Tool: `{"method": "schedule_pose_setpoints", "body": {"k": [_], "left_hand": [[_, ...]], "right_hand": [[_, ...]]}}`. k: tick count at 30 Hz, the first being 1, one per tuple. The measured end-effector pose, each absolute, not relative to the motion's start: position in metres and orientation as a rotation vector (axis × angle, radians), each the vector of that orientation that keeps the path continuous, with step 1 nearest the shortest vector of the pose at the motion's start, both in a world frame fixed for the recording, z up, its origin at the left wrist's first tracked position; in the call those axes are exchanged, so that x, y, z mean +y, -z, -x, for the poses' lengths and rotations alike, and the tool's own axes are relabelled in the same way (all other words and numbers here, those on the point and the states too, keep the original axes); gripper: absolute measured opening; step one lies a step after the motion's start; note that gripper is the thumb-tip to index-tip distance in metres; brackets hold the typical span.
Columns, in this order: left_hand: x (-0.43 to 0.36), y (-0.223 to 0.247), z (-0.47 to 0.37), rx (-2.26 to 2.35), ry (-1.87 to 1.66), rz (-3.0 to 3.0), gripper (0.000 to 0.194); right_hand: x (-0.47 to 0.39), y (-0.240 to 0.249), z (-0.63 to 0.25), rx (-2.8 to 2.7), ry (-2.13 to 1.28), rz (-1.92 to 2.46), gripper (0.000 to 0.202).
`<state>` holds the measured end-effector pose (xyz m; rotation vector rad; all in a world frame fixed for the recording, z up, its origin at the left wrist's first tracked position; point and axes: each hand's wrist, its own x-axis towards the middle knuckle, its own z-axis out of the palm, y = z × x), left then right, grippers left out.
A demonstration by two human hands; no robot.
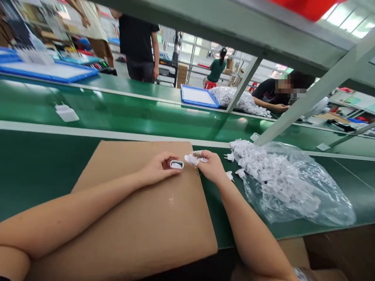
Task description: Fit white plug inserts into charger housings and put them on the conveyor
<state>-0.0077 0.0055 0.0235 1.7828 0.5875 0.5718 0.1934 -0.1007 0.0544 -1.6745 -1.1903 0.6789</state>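
White casing [176,164] and white piece [191,159] held just apart

The left hand [158,168] wraps its fingers around the casing near the cardboard's [146,222] far right corner. The right hand [213,167] pinches the piece by the cardboard's right edge. Beyond it, loose plugs [230,157] and a bag [331,191] of parts [272,171] lie on the bench [218,212].

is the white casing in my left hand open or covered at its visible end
Open: the white casing in your left hand shows its rim and inside, uncovered.
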Motion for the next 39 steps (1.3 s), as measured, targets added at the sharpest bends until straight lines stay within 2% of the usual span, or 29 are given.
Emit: {"method": "schedule_pose_setpoints", "body": {"k": [3, 5, 12, 15, 21, 26, 32, 39], "left_hand": [[0.004, -0.024, 0.007, 0.616, -0.559, -1.813, 0.042], [0.003, -0.025, 0.007, 0.619, -0.561, -1.816, 0.040], [0.006, -0.020, 0.007, 0.571, -0.574, -1.833, 0.039], [0.007, -0.018, 0.006, 0.560, -0.572, -1.822, 0.039], [0.005, -0.020, 0.008, 0.535, -0.586, -1.862, 0.039], [0.001, -0.020, 0.012, 0.489, -0.702, -2.313, 0.035], [0.000, -0.012, 0.013, 0.574, -0.685, -2.718, 0.039], [0.001, -0.021, 0.015, 0.548, -0.634, -2.404, 0.026]], "right_hand": [[-0.104, -0.060, -0.182, -1.289, -0.502, 1.674, 0.030], [-0.108, -0.064, -0.172, -1.433, -0.388, 1.681, 0.025], [-0.112, -0.068, -0.147, -1.787, -0.033, 1.911, 0.030], [-0.108, -0.067, -0.147, -1.828, -0.040, 1.966, 0.027], [-0.102, -0.072, -0.144, -1.902, -0.022, 2.017, 0.034], [-0.099, -0.078, -0.137, -1.928, 0.021, 2.116, 0.032], [-0.099, -0.072, -0.135, -1.830, -0.018, 2.104, 0.032], [-0.101, -0.056, -0.142, -1.667, -0.149, 1.888, 0.021]]}}
